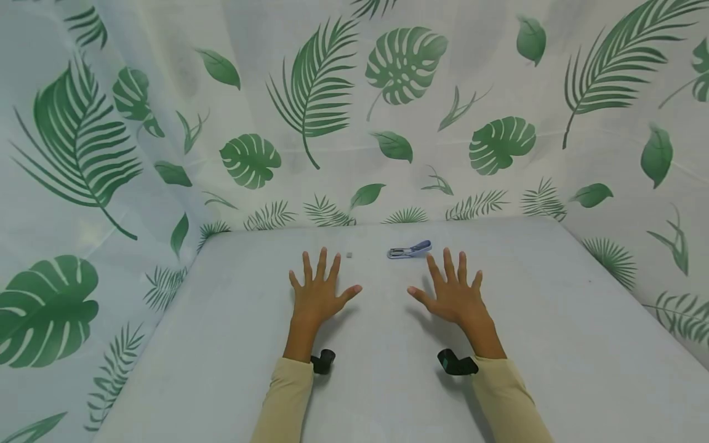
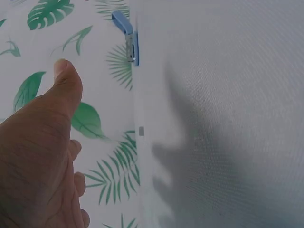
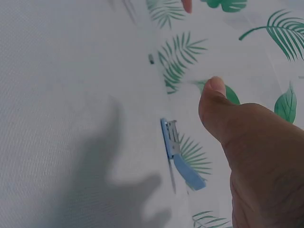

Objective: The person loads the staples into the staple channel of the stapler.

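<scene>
Both hands are held over the white table with their fingers spread, and each casts a shadow on it. My left hand [image 1: 317, 298] holds nothing; its thumb points inward in the left wrist view. My right hand [image 1: 455, 295] is likewise bare, its fingertips just short of a blue nail clipper [image 1: 410, 250]. The clipper lies on the table toward the back, its metal body and raised blue lever showing in the right wrist view. A tiny grey square piece [image 1: 349, 255] lies left of it, close to the left hand's fingertips.
The white tabletop [image 1: 376, 381] reaches back to a white curtain [image 1: 343, 123] printed with green leaves, which also stands along the left and right sides. Dark wrist-worn devices sit on the left wrist [image 1: 324, 362] and the right wrist [image 1: 457, 362].
</scene>
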Demonstrator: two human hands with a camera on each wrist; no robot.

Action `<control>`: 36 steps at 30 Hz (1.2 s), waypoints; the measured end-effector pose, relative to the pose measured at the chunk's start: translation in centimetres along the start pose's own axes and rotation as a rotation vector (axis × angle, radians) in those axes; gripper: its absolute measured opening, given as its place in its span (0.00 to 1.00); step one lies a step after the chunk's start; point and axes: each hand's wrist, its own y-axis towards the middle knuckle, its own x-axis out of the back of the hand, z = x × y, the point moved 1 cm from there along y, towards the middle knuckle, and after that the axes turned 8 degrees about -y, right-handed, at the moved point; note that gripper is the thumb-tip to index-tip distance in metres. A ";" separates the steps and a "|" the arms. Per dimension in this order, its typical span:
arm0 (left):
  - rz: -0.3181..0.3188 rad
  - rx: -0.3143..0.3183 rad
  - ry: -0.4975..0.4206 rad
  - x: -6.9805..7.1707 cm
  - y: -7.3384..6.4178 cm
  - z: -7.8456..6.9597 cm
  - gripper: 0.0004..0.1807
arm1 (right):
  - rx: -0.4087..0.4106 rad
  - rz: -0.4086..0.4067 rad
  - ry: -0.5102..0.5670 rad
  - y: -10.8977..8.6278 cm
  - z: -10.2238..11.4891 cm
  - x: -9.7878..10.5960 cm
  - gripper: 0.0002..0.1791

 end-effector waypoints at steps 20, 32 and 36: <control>-0.126 0.024 -0.460 0.2 1.6 -0.5 0.22 | -0.087 -0.159 0.390 1.6 -0.1 0.6 0.26; -0.044 0.173 -0.968 -0.9 2.0 0.2 0.14 | -0.401 0.074 1.314 6.1 -1.4 -2.7 0.32; 0.004 0.200 -1.013 -1.3 1.6 0.4 0.14 | -0.419 0.098 1.415 7.4 -1.7 -3.6 0.34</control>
